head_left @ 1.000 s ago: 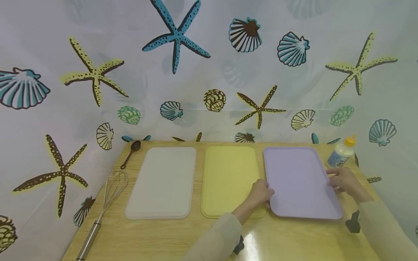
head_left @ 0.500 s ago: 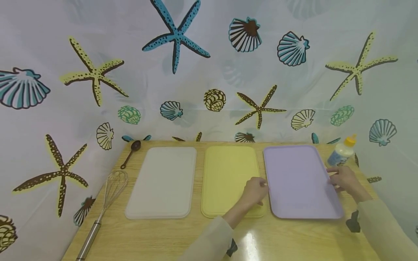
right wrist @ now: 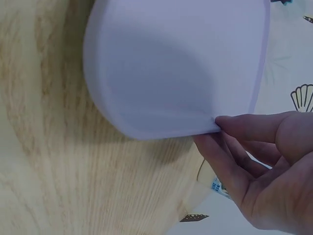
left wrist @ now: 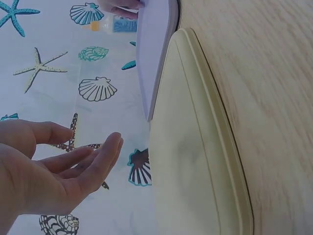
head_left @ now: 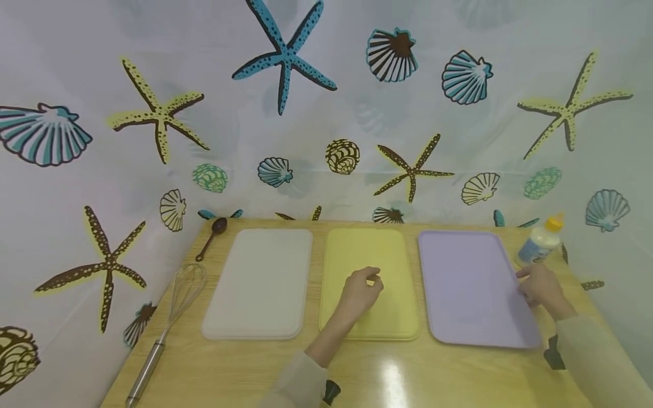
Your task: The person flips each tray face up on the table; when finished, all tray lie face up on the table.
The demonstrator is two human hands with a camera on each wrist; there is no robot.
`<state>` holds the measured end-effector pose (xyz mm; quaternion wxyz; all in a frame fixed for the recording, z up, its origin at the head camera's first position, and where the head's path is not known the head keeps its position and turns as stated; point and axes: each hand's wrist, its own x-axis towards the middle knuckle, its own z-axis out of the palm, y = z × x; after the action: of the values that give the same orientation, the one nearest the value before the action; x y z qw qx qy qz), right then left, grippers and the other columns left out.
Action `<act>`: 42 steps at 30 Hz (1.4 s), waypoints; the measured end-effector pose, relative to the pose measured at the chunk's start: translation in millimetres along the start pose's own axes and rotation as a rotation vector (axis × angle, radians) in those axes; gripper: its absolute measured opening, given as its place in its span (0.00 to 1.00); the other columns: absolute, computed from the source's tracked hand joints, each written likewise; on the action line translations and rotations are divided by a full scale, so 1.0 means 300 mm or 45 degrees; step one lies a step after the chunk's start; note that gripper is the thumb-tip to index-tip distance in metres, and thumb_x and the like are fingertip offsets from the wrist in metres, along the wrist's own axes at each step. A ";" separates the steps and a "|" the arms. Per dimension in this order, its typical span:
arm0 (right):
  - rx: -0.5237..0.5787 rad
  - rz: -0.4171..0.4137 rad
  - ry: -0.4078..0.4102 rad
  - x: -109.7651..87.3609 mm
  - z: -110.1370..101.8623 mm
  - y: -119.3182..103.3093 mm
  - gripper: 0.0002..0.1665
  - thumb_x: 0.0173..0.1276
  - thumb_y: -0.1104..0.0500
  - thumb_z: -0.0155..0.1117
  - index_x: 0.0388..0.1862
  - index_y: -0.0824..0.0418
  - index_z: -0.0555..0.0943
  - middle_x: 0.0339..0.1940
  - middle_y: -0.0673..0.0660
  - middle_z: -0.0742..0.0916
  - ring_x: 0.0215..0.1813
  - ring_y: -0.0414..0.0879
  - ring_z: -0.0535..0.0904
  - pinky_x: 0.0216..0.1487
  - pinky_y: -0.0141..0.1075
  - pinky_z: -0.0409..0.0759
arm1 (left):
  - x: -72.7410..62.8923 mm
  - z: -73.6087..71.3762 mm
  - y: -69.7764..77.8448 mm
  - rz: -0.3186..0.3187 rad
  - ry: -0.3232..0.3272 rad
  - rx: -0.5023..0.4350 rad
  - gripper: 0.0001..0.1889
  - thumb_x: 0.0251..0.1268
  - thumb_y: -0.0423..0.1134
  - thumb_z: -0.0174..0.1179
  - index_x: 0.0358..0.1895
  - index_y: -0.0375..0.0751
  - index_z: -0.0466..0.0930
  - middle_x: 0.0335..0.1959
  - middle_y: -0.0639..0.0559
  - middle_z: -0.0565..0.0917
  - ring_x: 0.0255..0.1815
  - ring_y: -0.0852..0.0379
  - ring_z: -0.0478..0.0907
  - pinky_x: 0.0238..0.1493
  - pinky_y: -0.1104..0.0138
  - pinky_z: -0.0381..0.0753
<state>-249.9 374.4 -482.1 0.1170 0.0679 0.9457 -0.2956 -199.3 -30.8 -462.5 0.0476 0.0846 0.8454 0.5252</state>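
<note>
A lilac rectangular tray [head_left: 474, 289] with a raised rim lies at the right. My right hand [head_left: 543, 289] pinches its right edge, thumb on top and fingers beneath in the right wrist view, where a shadow falls across the tray [right wrist: 161, 63]. Over the yellow rectangular tray [head_left: 395, 317] hovers my left hand [head_left: 359, 292], fingers loosely bent and holding nothing. In the left wrist view this hand [left wrist: 63, 171] shows apart from the yellow tray [left wrist: 181, 161], which has a stepped edge. A white tray [head_left: 260, 283] of similar shape lies to the left.
A wire whisk [head_left: 145, 371] and a dark brown spoon [head_left: 219, 225] lie along the left side of the wooden table [head_left: 357, 374]. Behind my right hand stands a squeeze bottle [head_left: 538, 243] with a yellow cap. A curtain [head_left: 306, 130] printed with shells and starfish surrounds the table.
My left hand has let go of the lilac tray's left edge and moved left over the yellow tray. My right hand keeps its hold on the right edge. The head view has shifted slightly.
</note>
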 end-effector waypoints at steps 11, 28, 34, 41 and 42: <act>-0.183 0.026 0.057 -0.014 0.037 -0.009 0.24 0.57 0.69 0.50 0.51 0.82 0.73 0.43 0.77 0.81 0.33 0.60 0.80 0.32 0.52 0.77 | -0.037 -0.118 -0.084 -0.062 0.101 0.040 0.21 0.67 0.32 0.49 0.61 0.27 0.72 0.52 0.33 0.79 0.26 0.57 0.74 0.14 0.80 0.63; -0.327 -0.255 0.272 -0.044 0.237 -0.321 0.28 0.73 0.56 0.52 0.64 0.75 0.68 0.57 0.76 0.77 0.53 0.72 0.76 0.44 0.63 0.78 | -0.075 -0.215 -0.173 -0.070 0.160 0.247 0.25 0.68 0.33 0.52 0.65 0.24 0.64 0.60 0.26 0.71 0.61 0.29 0.69 0.57 0.41 0.73; -0.240 -0.281 0.222 -0.034 0.332 -0.423 0.31 0.74 0.53 0.52 0.67 0.72 0.66 0.60 0.75 0.76 0.55 0.72 0.75 0.45 0.64 0.78 | -0.065 -0.211 -0.206 -0.105 0.139 0.291 0.29 0.69 0.37 0.54 0.68 0.25 0.60 0.65 0.27 0.68 0.66 0.31 0.64 0.65 0.43 0.67; -0.181 -0.381 0.212 -0.031 0.412 -0.516 0.31 0.73 0.56 0.56 0.68 0.72 0.65 0.56 0.74 0.79 0.38 0.61 0.80 0.26 0.46 0.83 | -0.056 -0.212 -0.216 -0.128 0.074 0.332 0.34 0.68 0.41 0.57 0.70 0.25 0.57 0.69 0.26 0.61 0.70 0.30 0.57 0.68 0.42 0.60; -0.175 -0.397 0.202 -0.030 0.424 -0.525 0.32 0.73 0.56 0.56 0.68 0.72 0.65 0.55 0.74 0.79 0.34 0.60 0.80 0.22 0.42 0.81 | -0.054 -0.212 -0.218 -0.137 0.067 0.337 0.35 0.67 0.42 0.58 0.70 0.25 0.56 0.70 0.26 0.59 0.70 0.30 0.56 0.69 0.42 0.59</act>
<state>-249.4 172.1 -495.7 -0.0009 -0.0647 0.9690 -0.2385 -200.3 -118.2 -493.0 0.0420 0.0311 0.9115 0.4080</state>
